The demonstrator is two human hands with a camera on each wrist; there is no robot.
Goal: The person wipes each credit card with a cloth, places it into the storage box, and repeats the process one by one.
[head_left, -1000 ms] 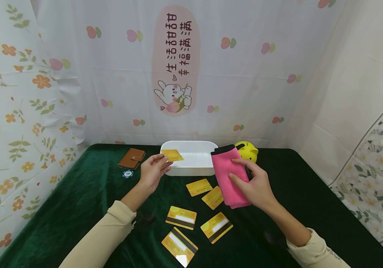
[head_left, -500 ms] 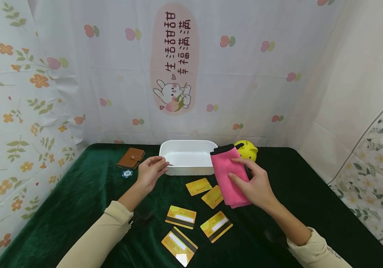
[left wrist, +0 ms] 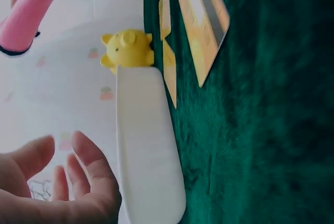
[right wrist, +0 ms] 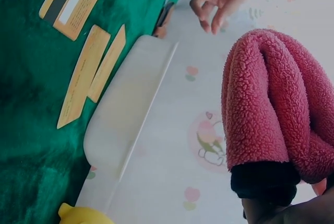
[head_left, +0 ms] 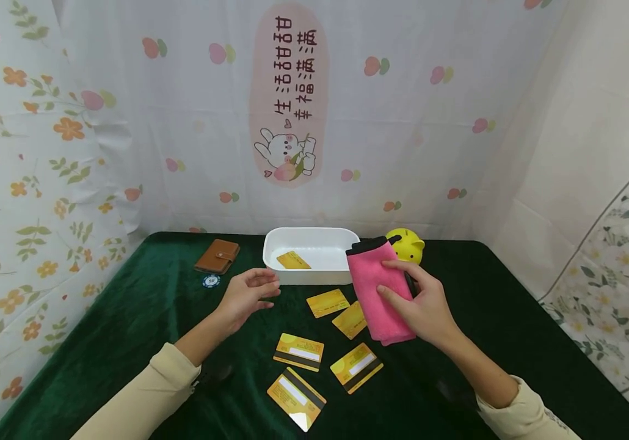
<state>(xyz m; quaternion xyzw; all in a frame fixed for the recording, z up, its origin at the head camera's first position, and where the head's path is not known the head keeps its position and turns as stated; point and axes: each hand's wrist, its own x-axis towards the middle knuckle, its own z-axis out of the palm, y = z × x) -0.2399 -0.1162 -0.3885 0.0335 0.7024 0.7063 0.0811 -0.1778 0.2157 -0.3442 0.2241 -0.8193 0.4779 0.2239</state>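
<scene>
My left hand (head_left: 245, 299) hovers in front of the left end of a white plastic box (head_left: 314, 278), holding nothing, its fingers loosely bent and the thumb apart. Inside the box lies one gold bank card (head_left: 294, 260). My right hand (head_left: 424, 302) grips a folded pink fleece cloth (head_left: 375, 293) with black trim, raised over the table to the right of the box. In the right wrist view the plush folds of the cloth (right wrist: 255, 104) fill the right side. Several more gold bank cards (head_left: 299, 352) lie on the table between my forearms; the cloth partly covers one card (head_left: 349, 322).
A dark green velvet cloth (head_left: 171, 342) covers the table. To the left of the box are a brown wallet (head_left: 217, 256) and a blue-and-white poker chip (head_left: 211, 281). A yellow piggy bank (head_left: 410, 246) stands behind the pink cloth. A patterned white curtain (head_left: 204, 134) hangs at the back.
The bank card pinched in my left hand has been let go and now lies in the box. My left hand has drawn back slightly and its fingers have spread. The right hand has barely moved.
</scene>
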